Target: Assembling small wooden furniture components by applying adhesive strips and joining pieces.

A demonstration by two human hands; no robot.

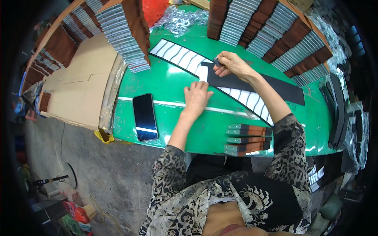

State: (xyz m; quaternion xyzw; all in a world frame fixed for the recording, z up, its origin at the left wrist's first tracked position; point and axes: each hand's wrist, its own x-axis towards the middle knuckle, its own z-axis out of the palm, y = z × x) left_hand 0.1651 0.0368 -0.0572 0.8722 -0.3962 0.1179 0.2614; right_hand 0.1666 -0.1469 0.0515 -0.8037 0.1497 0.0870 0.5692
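A small dark block (pixel 216 61) is pinched between the thumb and fingers of my right hand (pixel 234 66), raised above a black strip (pixel 256 84). That strip lies slantwise across a long white strip (pixel 179 56) with black edges and wavy dark lines. My left hand (pixel 197 98) rests with outstretched fingers, thumb apart, its fingertips at the pale section beside the black strip's left end. Nothing shows in its grip. Nearer me lies a small stack of brown pieces with grey ends (pixel 246 139). A dark-screened phone (pixel 145 117) is left of my left hand.
The green table (pixel 177 131) carries tall stacks of brown and grey pieces (pixel 122 35) at the far left and more stacks (pixel 271 31) at the far right. A cardboard box (pixel 82 86) stands left. Clear plastic wrap (pixel 181 21) lies behind; dark strips (pixel 338 110) lie at the right edge.
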